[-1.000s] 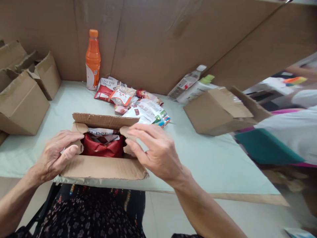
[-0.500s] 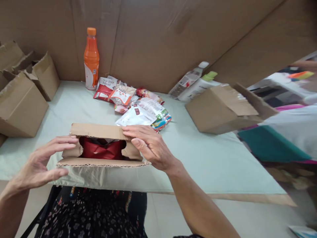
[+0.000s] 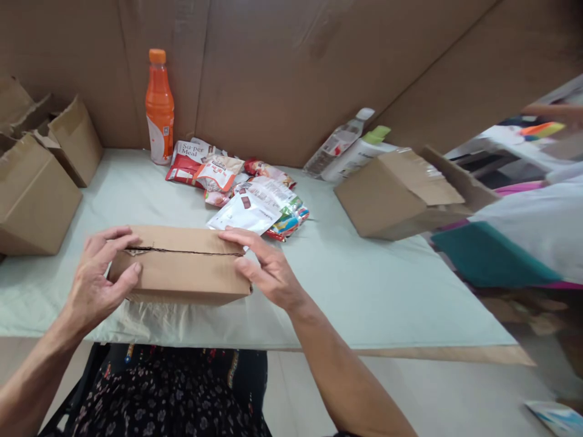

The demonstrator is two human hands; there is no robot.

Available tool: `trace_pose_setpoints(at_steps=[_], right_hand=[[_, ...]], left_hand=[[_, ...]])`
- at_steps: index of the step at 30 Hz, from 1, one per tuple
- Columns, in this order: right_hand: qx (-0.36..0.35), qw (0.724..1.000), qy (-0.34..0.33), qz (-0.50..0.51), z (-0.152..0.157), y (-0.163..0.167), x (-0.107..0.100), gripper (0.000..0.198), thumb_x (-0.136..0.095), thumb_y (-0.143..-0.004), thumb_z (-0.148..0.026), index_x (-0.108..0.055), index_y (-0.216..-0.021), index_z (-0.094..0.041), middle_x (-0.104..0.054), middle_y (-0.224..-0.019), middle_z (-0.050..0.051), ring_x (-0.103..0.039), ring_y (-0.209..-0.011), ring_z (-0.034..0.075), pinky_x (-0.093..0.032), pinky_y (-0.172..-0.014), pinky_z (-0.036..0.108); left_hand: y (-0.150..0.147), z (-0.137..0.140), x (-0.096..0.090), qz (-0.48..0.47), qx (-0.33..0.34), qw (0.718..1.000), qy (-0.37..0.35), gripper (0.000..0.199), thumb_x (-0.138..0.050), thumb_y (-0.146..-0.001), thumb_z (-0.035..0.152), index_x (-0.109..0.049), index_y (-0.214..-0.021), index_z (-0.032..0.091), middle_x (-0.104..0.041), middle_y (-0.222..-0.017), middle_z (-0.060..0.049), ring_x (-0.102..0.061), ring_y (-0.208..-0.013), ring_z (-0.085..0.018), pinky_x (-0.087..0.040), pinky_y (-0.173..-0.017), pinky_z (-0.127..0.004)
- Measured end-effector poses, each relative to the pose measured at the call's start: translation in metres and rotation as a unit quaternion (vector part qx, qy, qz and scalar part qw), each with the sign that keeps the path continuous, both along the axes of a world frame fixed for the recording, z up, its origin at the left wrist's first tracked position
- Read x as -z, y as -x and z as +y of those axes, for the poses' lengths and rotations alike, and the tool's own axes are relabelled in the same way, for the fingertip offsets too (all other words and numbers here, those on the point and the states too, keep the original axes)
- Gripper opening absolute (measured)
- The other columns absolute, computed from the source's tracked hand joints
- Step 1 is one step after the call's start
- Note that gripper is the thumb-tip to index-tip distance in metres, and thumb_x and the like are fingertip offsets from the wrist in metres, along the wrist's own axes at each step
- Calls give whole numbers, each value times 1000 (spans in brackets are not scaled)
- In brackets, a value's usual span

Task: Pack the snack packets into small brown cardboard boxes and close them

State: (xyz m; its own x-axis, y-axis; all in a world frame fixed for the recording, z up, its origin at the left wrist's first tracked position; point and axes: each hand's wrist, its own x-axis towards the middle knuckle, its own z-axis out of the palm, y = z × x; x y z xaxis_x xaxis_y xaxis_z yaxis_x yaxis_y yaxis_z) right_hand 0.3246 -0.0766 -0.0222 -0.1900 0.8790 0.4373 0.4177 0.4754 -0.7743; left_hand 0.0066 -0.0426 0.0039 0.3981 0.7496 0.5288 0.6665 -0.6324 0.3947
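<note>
A small cardboard box stands near the table's front edge, its two long top flaps folded down and meeting along a dark seam. What lies inside is hidden. My left hand grips the box's left end, fingertips on the back flap and thumb on the front one. At the right end, my right hand holds the box with fingers on the back flap and thumb near the seam. Just behind the box lies a pile of snack packets, with a white pouch closest to my right hand.
An orange drink bottle stands at the back left, beside a red and white packet. Open cardboard boxes stand at the left. On the right, a clear bottle and a white green-capped bottle lean by another box.
Both long flaps have come down over the opening, covering the red packet inside. My left hand has moved right onto the box; my right hand stays at its right end.
</note>
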Motion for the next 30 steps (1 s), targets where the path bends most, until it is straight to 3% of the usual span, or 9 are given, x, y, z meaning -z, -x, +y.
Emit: trace_pose_setpoints(at_steps=[4,7,12,14,19,22,27,30], right_hand=[[3,998,-57,-35,-4,7,10,31,-51,-104,-34,-68,-128,-26,-65,-140,11,-48,-144,28,-38,-120,57],[9,996,-66,-54,-10,7,17,38,-50,-104,-42,-64,-134,-25,-51,-155,14,-38,-151,32,-33,-121,62],[-15,987,-75,-138,-20,-1,29,81,-63,-90,-71,-46,-154,-24,-20,-171,17,-18,-157,41,-26,-122,68],[-17,984,-71,-164,-22,-4,31,89,-71,-85,-70,-43,-156,-25,-15,-172,18,-15,-158,42,-27,-122,68],[-33,987,-40,-153,-16,-6,32,84,-79,-83,-60,-46,-152,-26,-5,-173,18,-18,-157,40,-34,-119,63],[-49,990,-55,-123,-9,-5,33,82,-80,-82,-59,-48,-149,-24,-9,-171,20,-20,-157,39,-33,-120,62],[-48,989,-110,-90,0,-1,32,72,-78,-83,-57,-54,-141,-22,-40,-155,21,-37,-148,35,-36,-118,60],[-37,985,-140,-88,-4,-1,29,68,-78,-82,-56,-58,-137,-23,-49,-145,18,-46,-140,34,-40,-115,58]], left_hand=[[-2,2,7,4,2,1000,-21,22,-60,-97,22,-67,-117,26,-66,-128,-10,-60,-123,-32,-54,-104,-59],[-4,1,12,-13,-16,1000,-10,20,-59,-98,24,-69,-115,25,-60,-139,-12,-58,-127,-33,-56,-103,-59],[-3,0,18,-56,-15,998,25,20,-59,-97,25,-71,-113,24,-56,-146,-11,-58,-133,-34,-57,-105,-57],[-3,0,18,-68,-13,997,32,19,-59,-97,25,-72,-112,25,-57,-146,-10,-59,-132,-33,-57,-105,-57],[-2,2,18,-66,-10,997,35,19,-58,-99,25,-71,-113,26,-57,-147,-9,-59,-133,-32,-57,-106,-56],[0,2,18,-55,-15,998,33,19,-57,-100,26,-71,-113,26,-57,-148,-10,-61,-131,-32,-57,-106,-56],[2,0,17,-41,-23,999,26,22,-54,-101,26,-70,-116,26,-56,-149,-10,-56,-137,-35,-52,-112,-60],[1,-3,18,-37,-21,999,16,22,-52,-102,28,-69,-116,26,-57,-148,-11,-57,-136,-36,-52,-110,-64]])
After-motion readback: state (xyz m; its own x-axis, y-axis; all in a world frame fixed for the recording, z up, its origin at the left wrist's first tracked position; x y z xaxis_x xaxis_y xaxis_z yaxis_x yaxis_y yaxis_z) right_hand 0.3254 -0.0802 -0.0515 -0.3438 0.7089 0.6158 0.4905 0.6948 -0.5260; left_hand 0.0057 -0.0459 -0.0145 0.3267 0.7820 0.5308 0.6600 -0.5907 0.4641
